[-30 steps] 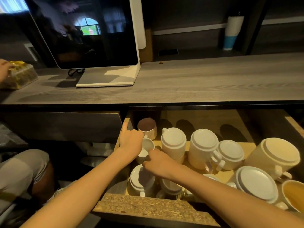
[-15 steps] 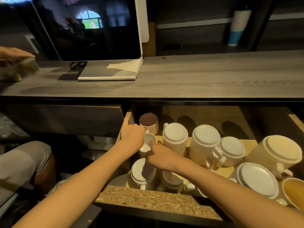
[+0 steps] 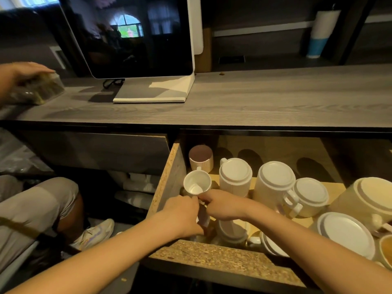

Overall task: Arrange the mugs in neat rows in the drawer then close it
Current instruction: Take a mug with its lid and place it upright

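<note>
Grey wood grain covers the worktop (image 3: 265, 96), which runs the full width of the view. A dark monitor (image 3: 135, 37) on a white foot stands on its left part. Below, the drawer (image 3: 214, 258) is pulled out, its chipboard front edge nearest the camera. At far left a second person's leg (image 3: 36, 206) in grey shorts bends beside it.

Both grips meet in the drawer's front left corner. The right grip (image 3: 224, 205) has thumb and forefinger pinching the near rim of the small mug (image 3: 197, 184), which stands mouth-up against the left wall, handle to the rear. The left grip (image 3: 182, 215) is curled, knuckles up, touching the right one. Its fingertips are hidden, so I cannot tell what it holds, if anything.

The other pale mugs sit base-up in a loose cluster. A big mug (image 3: 373, 200) is at the right edge, with a wide mug (image 3: 345, 233) in front of it. Across the middle are a tall mug (image 3: 274, 183), a ribbed mug (image 3: 235, 177) and a low mug (image 3: 310, 196) just beside the tall one's handle. A shaded mug (image 3: 232, 231) lies under the right wrist.

The second person's hand (image 3: 25, 70) lies flat on a clear box (image 3: 40, 89) at the worktop's left end. A white-and-blue roll (image 3: 322, 28) stands on the shelf behind. A pale shoe (image 3: 96, 232) rests on the floor. A brown-lined cup (image 3: 201, 158) stands mouth-up behind the small mug.
</note>
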